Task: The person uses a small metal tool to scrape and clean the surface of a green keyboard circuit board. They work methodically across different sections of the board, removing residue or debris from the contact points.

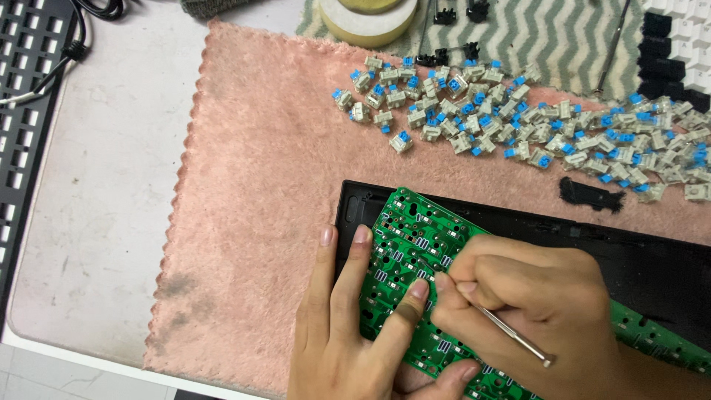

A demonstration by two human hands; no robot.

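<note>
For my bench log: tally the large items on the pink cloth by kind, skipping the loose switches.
Green printed circuit board: 1
Black plastic keyboard case: 1
Thin metal tool in the right hand: 1
Small black plastic piece: 1
Total: 4

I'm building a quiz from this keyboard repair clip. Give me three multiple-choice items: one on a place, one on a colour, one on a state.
1. Where does the pile of loose key switches lie?
A. on the pink cloth, above the black keyboard case
B. inside the case
C. on the bare white table

2. What colour are the switch stems?
A. red
B. blue
C. brown

3. How does the right hand hold the thin metal tool?
A. lying loose beside it
B. gripped like a pen, tip toward the green circuit board
C. lifted high above the board

Answers:
1 A: the switches are spread on the cloth beyond the case.
2 B: each pale housing has a blue stem.
3 B: fingers close around the shaft, while the left hand steadies the board.
</note>
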